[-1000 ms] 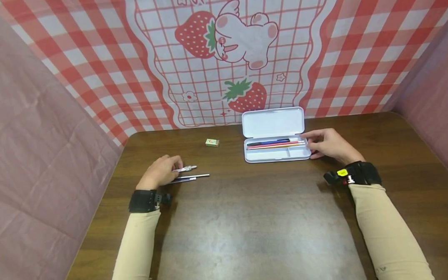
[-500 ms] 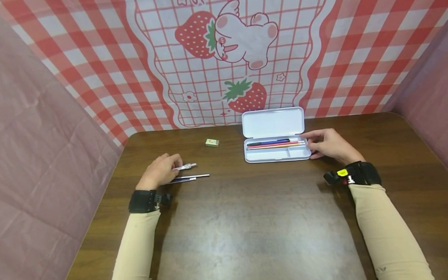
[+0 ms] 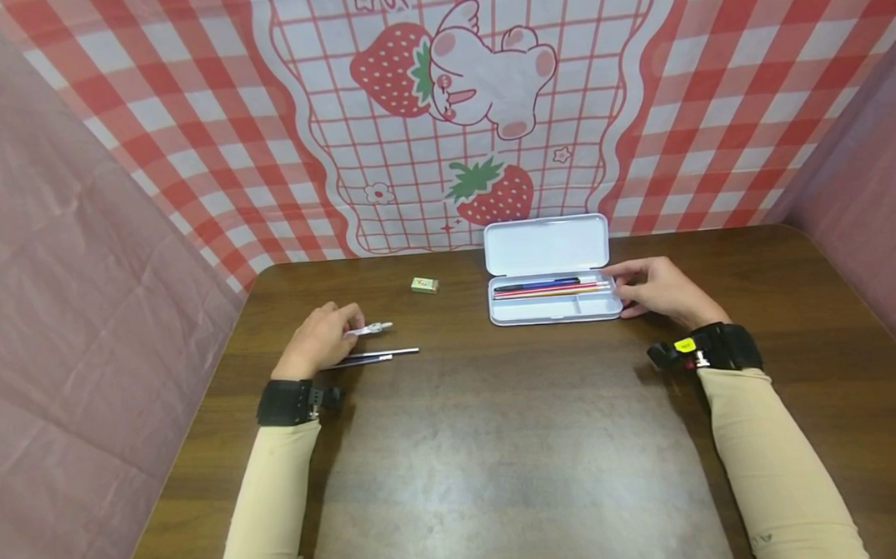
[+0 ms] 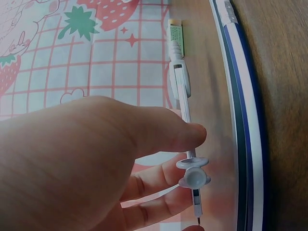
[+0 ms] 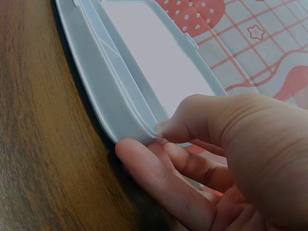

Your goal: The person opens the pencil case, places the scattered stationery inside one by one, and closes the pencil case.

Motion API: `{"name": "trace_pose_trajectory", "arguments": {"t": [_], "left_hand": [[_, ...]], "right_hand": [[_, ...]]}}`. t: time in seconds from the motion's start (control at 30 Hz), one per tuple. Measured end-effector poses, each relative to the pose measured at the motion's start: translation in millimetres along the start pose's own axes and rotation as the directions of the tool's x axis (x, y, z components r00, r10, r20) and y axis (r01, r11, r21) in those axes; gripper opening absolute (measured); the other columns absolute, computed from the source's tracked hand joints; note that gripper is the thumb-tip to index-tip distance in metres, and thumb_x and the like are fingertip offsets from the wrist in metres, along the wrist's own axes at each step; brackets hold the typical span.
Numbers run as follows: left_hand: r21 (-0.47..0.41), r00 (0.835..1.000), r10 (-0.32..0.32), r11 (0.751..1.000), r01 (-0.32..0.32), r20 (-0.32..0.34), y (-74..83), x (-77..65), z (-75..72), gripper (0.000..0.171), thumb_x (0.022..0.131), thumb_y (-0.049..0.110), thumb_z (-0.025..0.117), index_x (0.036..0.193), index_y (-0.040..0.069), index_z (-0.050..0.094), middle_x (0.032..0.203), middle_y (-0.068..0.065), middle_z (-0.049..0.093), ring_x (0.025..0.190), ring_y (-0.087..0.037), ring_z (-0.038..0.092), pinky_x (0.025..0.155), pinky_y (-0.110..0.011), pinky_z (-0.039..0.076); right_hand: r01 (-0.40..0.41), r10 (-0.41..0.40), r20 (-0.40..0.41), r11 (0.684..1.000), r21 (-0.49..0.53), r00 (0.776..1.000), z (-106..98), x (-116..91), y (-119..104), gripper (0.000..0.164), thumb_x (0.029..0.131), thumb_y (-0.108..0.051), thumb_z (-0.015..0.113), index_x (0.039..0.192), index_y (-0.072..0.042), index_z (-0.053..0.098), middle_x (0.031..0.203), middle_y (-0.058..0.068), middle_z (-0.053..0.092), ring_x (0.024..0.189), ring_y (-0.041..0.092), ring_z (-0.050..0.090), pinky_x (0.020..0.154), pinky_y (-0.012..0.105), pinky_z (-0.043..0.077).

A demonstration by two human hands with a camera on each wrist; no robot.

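Observation:
My left hand (image 3: pixel 321 339) pinches a white drawing compass (image 3: pixel 377 328) between thumb and fingers. In the left wrist view the compass (image 4: pixel 182 89) runs lengthwise past the thumb, its needle point towards the bottom. Close by on the table lie several pencils (image 3: pixel 380 358), partly hidden behind the hand. At the right, my right hand (image 3: pixel 662 291) grips the right end of a white pencil case (image 3: pixel 532 319), its thumb on the rim and its fingers against the outside wall. The case stands open, with several pens and pencils (image 3: pixel 542 289) in its rear compartment.
A small green and cream eraser (image 3: pixel 424 285) lies between the left hand and the case. The raised lid (image 3: pixel 547 246) stands at the back, close to the strawberry-print cloth (image 3: pixel 478 103). Under everything is a brown wooden table (image 3: pixel 500 444).
The compass in my left hand has moved slightly away from the pencils, towards the back of the table. The right hand and the case have stayed still.

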State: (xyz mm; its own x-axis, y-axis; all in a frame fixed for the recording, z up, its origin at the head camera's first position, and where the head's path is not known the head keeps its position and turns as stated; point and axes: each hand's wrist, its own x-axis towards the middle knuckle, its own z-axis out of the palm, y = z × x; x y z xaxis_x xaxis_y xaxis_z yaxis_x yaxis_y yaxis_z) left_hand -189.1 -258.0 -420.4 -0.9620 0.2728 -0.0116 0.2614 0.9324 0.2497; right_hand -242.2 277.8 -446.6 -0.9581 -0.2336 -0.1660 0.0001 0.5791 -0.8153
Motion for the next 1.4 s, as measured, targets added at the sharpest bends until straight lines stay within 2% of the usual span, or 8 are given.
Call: {"name": "trace_pose_trajectory", "arguments": {"t": [0.37,0.63,1.1,1.4], "left_hand": [[-0.007,1.000,0.002,1.000,-0.002,-0.028,2.1,-1.3,-3.3,0.016,0.089,0.007,0.065,0.103,0.013,0.065,0.098,-0.015,0.061,0.090,-0.031,0.057,0.076,-0.048,0.051],[0.030,0.996,0.006,1.000,-0.004,-0.085,3.3,-0.2,-6.1,0.019,0.086,0.007,0.067,0.104,0.014,0.066,0.095,-0.015,0.060,0.089,-0.033,0.057,0.071,-0.050,0.052],[0.048,0.981,0.071,0.997,-0.063,-0.179,4.4,0.1,-7.3,0.019,0.084,0.005,0.068,0.102,0.011,0.066,0.091,-0.016,0.062,0.087,-0.035,0.059,0.071,-0.050,0.052],[0.024,0.971,0.078,0.997,-0.074,-0.226,6.7,0.3,-9.3,0.018,0.086,0.006,0.067,0.104,0.010,0.065,0.096,-0.019,0.062,0.092,-0.038,0.057,0.077,-0.054,0.050]], "right_hand": [[0.008,-0.008,0.004,1.000,0.005,1.000,-0.5,-0.3,1.5,0.046,0.095,-0.017,0.067,0.139,-0.008,0.059,0.108,0.019,0.051,0.092,0.033,0.064,0.070,0.029,0.062],[0.005,-0.005,0.004,1.000,0.010,1.000,-0.3,0.1,1.5,0.045,0.094,-0.016,0.066,0.138,-0.008,0.059,0.108,0.019,0.051,0.091,0.032,0.064,0.070,0.029,0.062],[0.001,-0.001,0.002,1.000,0.013,1.000,-0.2,0.3,0.6,0.045,0.094,-0.014,0.066,0.139,-0.007,0.058,0.107,0.019,0.050,0.090,0.032,0.064,0.069,0.029,0.062],[0.009,-0.009,-0.005,1.000,0.003,1.000,0.4,0.9,-0.2,0.046,0.094,-0.015,0.066,0.139,-0.007,0.058,0.106,0.019,0.051,0.090,0.032,0.064,0.069,0.029,0.062]]}}
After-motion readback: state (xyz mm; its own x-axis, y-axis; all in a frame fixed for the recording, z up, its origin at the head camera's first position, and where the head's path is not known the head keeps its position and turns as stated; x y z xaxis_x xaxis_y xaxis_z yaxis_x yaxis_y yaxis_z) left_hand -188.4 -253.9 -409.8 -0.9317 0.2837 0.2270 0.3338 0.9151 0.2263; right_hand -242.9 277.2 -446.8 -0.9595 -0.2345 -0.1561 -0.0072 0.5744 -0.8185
